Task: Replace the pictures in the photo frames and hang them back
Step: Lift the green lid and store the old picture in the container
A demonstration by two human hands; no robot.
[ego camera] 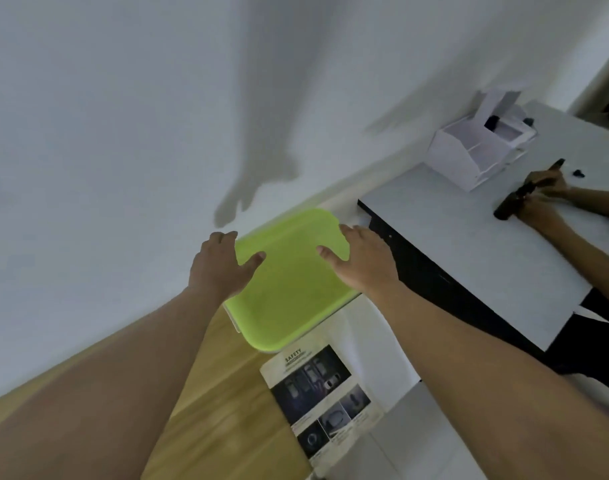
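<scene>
A lime-green tray-like panel with rounded corners [292, 289] lies low against the white wall, with a white rim showing under its left edge. My left hand [220, 268] is at its left edge and my right hand [362, 261] at its right edge. Both have their fingers spread and their thumbs over the green surface, and neither hand closes around anything. A printed sheet headed "SAFETY" with dark car pictures [324, 403] lies just in front of the green panel, on a larger white sheet [376, 344]. No photo frame is clearly visible.
A white table [469, 237] stands to the right, carrying an opened white cardboard box [476, 150]. Another person's hands [542, 199] hold a black tool on that table. The wooden floor [227, 410] runs under my arms, and the wall [123, 133] fills the left.
</scene>
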